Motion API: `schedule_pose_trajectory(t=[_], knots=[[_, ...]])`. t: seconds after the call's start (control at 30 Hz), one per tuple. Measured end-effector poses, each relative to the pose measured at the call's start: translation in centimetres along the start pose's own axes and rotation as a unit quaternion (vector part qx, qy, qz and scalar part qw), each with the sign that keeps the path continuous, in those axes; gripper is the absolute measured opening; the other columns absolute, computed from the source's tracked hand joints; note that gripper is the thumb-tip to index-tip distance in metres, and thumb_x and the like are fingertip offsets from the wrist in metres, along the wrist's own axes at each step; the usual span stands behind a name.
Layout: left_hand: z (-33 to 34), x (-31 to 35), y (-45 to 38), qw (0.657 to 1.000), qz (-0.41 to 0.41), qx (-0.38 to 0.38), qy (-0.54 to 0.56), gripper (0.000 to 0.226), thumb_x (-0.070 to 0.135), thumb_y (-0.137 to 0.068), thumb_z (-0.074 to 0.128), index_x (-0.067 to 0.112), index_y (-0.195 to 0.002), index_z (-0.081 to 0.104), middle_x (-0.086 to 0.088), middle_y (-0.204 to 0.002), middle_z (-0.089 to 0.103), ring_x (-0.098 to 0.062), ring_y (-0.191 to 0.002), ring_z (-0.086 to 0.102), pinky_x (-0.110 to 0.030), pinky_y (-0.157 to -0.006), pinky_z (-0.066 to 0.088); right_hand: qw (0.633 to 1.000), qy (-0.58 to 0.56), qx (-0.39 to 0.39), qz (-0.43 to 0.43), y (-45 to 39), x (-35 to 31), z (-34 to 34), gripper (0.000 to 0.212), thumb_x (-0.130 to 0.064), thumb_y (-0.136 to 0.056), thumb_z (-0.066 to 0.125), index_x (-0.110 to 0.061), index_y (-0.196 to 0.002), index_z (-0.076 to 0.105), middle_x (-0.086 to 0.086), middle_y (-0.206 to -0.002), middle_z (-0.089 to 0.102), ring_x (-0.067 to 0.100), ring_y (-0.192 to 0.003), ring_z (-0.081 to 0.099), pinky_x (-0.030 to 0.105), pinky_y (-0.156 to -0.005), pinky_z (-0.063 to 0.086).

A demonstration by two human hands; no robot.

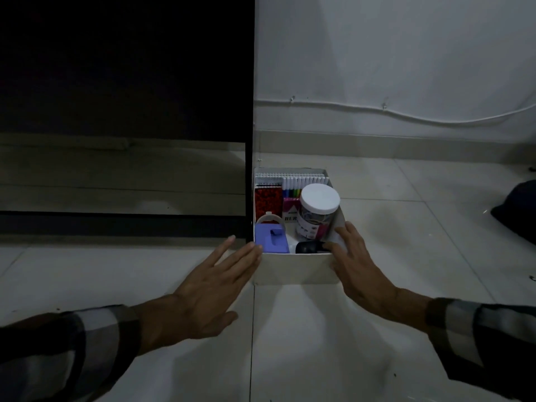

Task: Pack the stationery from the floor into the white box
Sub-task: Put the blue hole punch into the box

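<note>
1. Head view: the box (295, 268) sits on the floor (304, 343) between your hands, beside a dark cabinet (124, 111).
2. Your left hand (208, 288) lies flat, fingers spread, fingertips at the box's left near corner.
3. Your right hand (356, 262) is spread too, fingers over the right rim, gripping nothing.
4. Between your hands, inside the box: a jar (317, 211), markers (293, 188), a red notebook (268, 203), a purple dispenser (272, 240).

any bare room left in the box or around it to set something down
The box is crowded: jar, markers, red notebook, purple dispenser. Bare floor lies right of it toward the dark bag, and in front between the left hand and right hand.
</note>
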State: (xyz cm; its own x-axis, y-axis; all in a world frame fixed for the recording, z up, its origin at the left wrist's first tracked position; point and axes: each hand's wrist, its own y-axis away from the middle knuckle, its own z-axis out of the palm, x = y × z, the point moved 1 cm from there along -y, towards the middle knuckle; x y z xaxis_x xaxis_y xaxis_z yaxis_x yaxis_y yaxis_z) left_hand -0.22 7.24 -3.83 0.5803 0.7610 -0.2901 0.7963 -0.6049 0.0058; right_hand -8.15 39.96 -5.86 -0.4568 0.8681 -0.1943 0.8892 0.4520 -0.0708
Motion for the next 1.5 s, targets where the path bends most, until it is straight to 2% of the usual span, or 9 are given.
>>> schedule_pose_trajectory(t=[0.33,0.6,0.7,0.83,0.97,1.03,1.1,1.3,1.5], knots=[[0.1,-2.2,-2.4,0.999,-0.013,-0.031,-0.038,0.110,0.069,-0.075,0.056,0.000,-0.155,0.028,-0.024,-0.165,0.017,-0.035,-0.156,0.010,-0.067,-0.121,-0.002,0.999,0.009,0.015,-0.033,-3.4,0.5,-0.2,0.036,-0.019,-0.104,0.047,-0.014,-0.140,0.047,0.016,-0.164,0.023,0.041,-0.156,0.001,0.060,-0.122,0.025],[0.5,-3.1,-2.2,0.999,-0.006,-0.034,-0.034,0.107,0.069,-0.078,0.054,0.004,-0.158,0.024,-0.020,-0.167,0.015,-0.031,-0.157,0.009,-0.066,-0.122,-0.002,0.999,0.017,0.017,-0.046,-3.2,0.6,-0.8,0.035,-0.022,-0.102,0.053,-0.014,-0.136,0.051,0.015,-0.162,0.029,0.041,-0.156,0.008,0.057,-0.120,0.030],[0.6,-2.6,-1.8,0.999,-0.034,-0.002,0.022,0.100,0.064,-0.085,0.052,0.010,-0.161,0.016,-0.012,-0.169,0.010,-0.023,-0.158,0.003,-0.061,-0.124,-0.003,0.996,-0.051,0.060,-0.033,-2.7,0.4,-1.5,0.057,-0.030,-0.093,0.068,-0.020,-0.144,0.044,0.012,-0.162,0.024,0.038,-0.148,0.028,0.055,-0.115,0.041],[1.6,-1.8,-1.2,0.996,-0.067,0.009,0.052,0.107,0.064,-0.084,0.054,0.014,-0.163,0.001,-0.008,-0.171,-0.001,-0.021,-0.158,-0.005,-0.059,-0.123,-0.007,0.982,-0.142,0.098,0.074,-2.6,1.2,-1.2,0.082,-0.047,-0.088,0.073,-0.021,-0.154,0.031,0.010,-0.162,0.025,0.032,-0.140,0.042,0.042,-0.106,0.048],[2.4,-2.6,-1.4,0.998,-0.049,-0.010,-0.033,0.112,0.068,-0.086,0.049,0.015,-0.160,-0.016,-0.011,-0.167,-0.024,-0.025,-0.154,-0.022,-0.063,-0.119,-0.017,0.973,-0.180,0.122,0.083,-2.7,2.1,-0.8,0.051,-0.045,-0.087,0.076,-0.019,-0.128,0.061,0.005,-0.119,0.070,0.016,-0.091,0.067,0.023,-0.075,0.056],[2.6,-3.2,-1.6,0.997,-0.042,-0.007,-0.070,0.111,0.070,-0.088,0.044,0.013,-0.158,-0.022,-0.013,-0.163,-0.034,-0.027,-0.151,-0.032,-0.063,-0.117,-0.022,0.972,-0.170,0.140,0.084,-2.9,2.2,-0.7,0.031,-0.040,-0.086,0.078,-0.016,-0.103,0.071,0.004,-0.096,0.074,0.016,-0.077,0.067,0.030,-0.068,0.059],[2.6,-3.3,-1.7,0.995,-0.039,-0.013,-0.091,0.111,0.070,-0.090,0.041,0.012,-0.156,-0.026,-0.014,-0.160,-0.039,-0.029,-0.148,-0.037,-0.062,-0.115,-0.025,0.972,-0.160,0.151,0.085,-3.1,2.3,-0.5,0.024,-0.037,-0.086,0.078,-0.015,-0.088,0.072,0.003,-0.084,0.072,0.018,-0.071,0.065,0.039,-0.066,0.058],[1.8,-3.0,-2.8,0.989,-0.061,-0.010,-0.135,0.106,0.071,-0.093,0.031,0.004,-0.155,-0.024,-0.021,-0.161,-0.033,-0.034,-0.150,-0.032,-0.062,-0.113,-0.028,0.959,-0.208,0.150,0.120,-4.4,2.5,-0.3,0.023,-0.039,-0.084,0.081,-0.024,-0.076,0.065,-0.002,-0.071,0.068,0.013,-0.066,0.067,0.033,-0.059,0.057],[1.7,-2.9,-3.2,0.990,-0.080,0.003,-0.113,0.105,0.068,-0.093,0.035,0.003,-0.157,-0.019,-0.021,-0.164,-0.026,-0.032,-0.152,-0.026,-0.062,-0.116,-0.024,0.962,-0.210,0.130,0.117,-5.2,3.2,-0.4,0.028,-0.044,-0.083,0.080,-0.021,-0.075,0.067,-0.012,-0.071,0.068,-0.001,-0.068,0.065,0.010,-0.052,0.046]])
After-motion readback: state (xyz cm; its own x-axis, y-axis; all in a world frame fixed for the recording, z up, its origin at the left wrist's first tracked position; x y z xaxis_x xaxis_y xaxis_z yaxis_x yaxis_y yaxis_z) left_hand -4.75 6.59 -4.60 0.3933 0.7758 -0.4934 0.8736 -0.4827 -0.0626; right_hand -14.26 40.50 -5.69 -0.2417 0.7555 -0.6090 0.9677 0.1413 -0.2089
